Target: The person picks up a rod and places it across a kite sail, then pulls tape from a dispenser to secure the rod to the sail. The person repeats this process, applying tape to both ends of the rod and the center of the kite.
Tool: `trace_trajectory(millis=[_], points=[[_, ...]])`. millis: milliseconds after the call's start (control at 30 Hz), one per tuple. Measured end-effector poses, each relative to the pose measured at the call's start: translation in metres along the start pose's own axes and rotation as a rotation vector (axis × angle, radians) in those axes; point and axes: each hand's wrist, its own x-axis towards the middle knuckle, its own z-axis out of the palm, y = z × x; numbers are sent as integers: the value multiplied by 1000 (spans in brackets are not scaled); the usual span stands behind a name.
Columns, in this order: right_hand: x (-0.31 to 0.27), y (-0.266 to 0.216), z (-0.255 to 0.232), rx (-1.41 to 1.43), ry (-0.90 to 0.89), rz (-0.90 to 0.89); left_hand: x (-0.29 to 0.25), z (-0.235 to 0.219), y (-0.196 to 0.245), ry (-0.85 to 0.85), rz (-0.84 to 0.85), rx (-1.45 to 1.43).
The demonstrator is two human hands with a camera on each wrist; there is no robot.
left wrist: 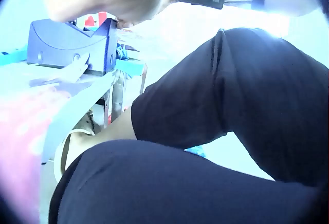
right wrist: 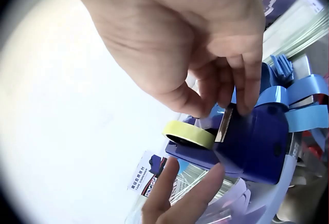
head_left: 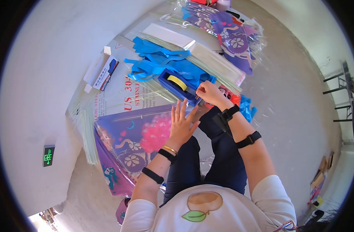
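Observation:
A dark blue tape dispenser (head_left: 191, 97) stands at the table's near edge, with a yellow roll of tape (right wrist: 186, 133) in it. Over its metal cutting blade (right wrist: 224, 125), my right hand (head_left: 208, 94) pinches the tape's loose end between thumb and forefinger; the other fingers curl close by. My left hand (head_left: 180, 125) lies with fingers extended, its fingertips at the dispenser's near side. Under that hand spreads a purple printed plastic bag (head_left: 121, 125) with pink and white patterns. In the left wrist view the dispenser's side (left wrist: 61, 47) shows below the right hand.
Blue ribbon strips (head_left: 157, 54) lie beyond the dispenser, beside a stack of clear plastic sleeves (head_left: 215, 62). Purple printed bags (head_left: 233, 38) are piled at the far end. A small printed box (head_left: 101, 71) stands at the left. Thin pale sticks (head_left: 90, 135) hang over the left edge.

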Motion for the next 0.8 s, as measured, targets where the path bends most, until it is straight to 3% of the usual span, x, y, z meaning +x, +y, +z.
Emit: trace_trajectory(millis=[100,300,367,400,467,567,700,800], points=[[3,4,-8,-72,-39,-80,16,9,11,39,-36,90],[-4,13,-16,29,-159,56,23,12,8,52,-102,171],[-9,18,-19,161,-281,347,22,12,9,56,-98,165],[-12,21,-21,161,-280,346,23,11,9,62,-95,159],[-24,27,-26,700,-309,643,21,8,8,88,-82,104],[-41,40,-25,578,-237,754,8,1,5,101,-86,24],[-57,35,-11,737,-239,582,-21,1,-10,88,-166,31],[-46,46,1,754,-218,550,-38,-1,-20,42,-250,36]])
